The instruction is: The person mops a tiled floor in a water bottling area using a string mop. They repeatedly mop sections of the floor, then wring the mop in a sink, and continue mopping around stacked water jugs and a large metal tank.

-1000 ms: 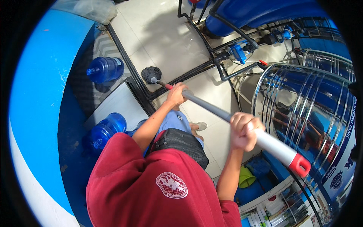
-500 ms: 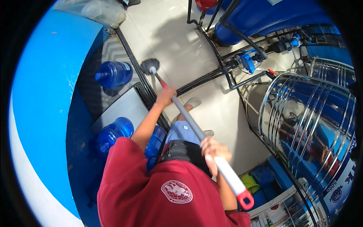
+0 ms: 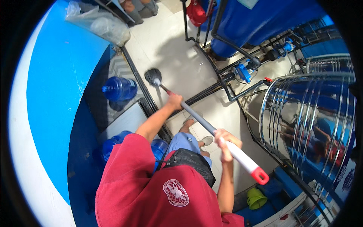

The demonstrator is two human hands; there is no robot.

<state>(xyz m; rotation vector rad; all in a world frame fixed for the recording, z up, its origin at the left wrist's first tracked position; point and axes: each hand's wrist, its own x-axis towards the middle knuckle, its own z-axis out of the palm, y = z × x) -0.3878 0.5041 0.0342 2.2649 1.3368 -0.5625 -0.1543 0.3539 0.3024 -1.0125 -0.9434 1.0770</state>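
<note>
A mop (image 3: 198, 116) with a long grey and white pole slants across the middle of the view. Its dark, round head (image 3: 153, 76) rests on the pale tiled floor, close beside a row of black pipes (image 3: 140, 77). My left hand (image 3: 176, 101) is wrapped round the lower pole, near its dark red joint. Higher up, where grey meets white, my right hand (image 3: 228, 143) grips the pole. The red end cap (image 3: 260, 176) with a hanging hole sticks out past my right hand.
Blue water jugs (image 3: 120, 89) stand left, beyond the pipes. Black pipes with blue valves (image 3: 242, 72) run along the floor toward a blue tank (image 3: 257, 22). A shiny steel tank (image 3: 302, 125) fills the right. A green bucket (image 3: 256, 198) sits lower right. Another person's feet (image 3: 145, 13) show at top.
The pole's red end and my right hand have swung up and to the right. The mop head stays on the floor near the pipes. Another person's legs have come into view at the top.
</note>
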